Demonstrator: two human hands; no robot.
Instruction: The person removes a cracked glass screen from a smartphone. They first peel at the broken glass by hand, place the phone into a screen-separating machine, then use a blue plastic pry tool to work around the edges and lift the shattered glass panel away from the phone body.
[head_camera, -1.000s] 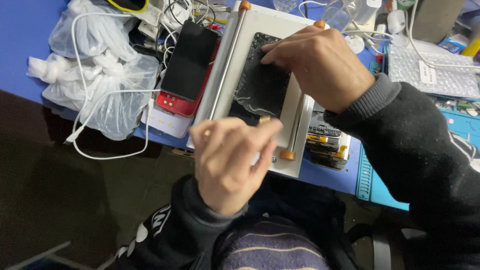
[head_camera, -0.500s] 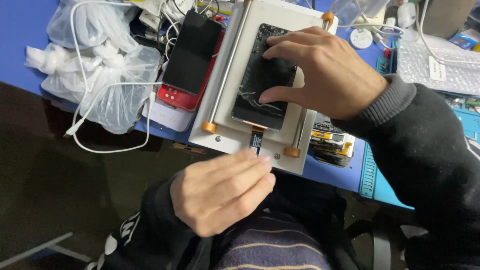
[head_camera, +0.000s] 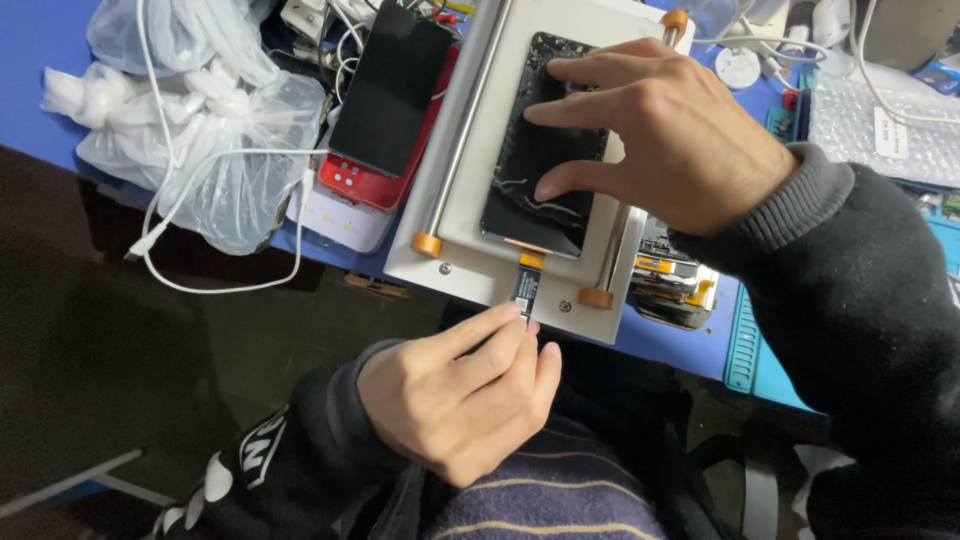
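A cracked black phone screen (head_camera: 535, 190) lies face up on a white separator plate (head_camera: 470, 240) with metal rails and orange end caps. My right hand (head_camera: 660, 130) rests on the screen, fingers spread and pressing it flat. A small flex cable (head_camera: 525, 285) sticks out from the screen's near edge. My left hand (head_camera: 455, 390) is below the plate's front edge, with its fingertips pinched on the end of that cable.
A dark phone (head_camera: 390, 85) lies on a red case (head_camera: 375, 185) and a white box left of the plate. Clear plastic bags (head_camera: 200, 130) and a white cable (head_camera: 230, 285) lie at the far left. A disassembled phone frame (head_camera: 670, 285) and a blue mat (head_camera: 750, 345) are on the right.
My left hand has dropped from in front of the plate to below its front edge and pinched the flex cable. My right hand has stayed on the screen.
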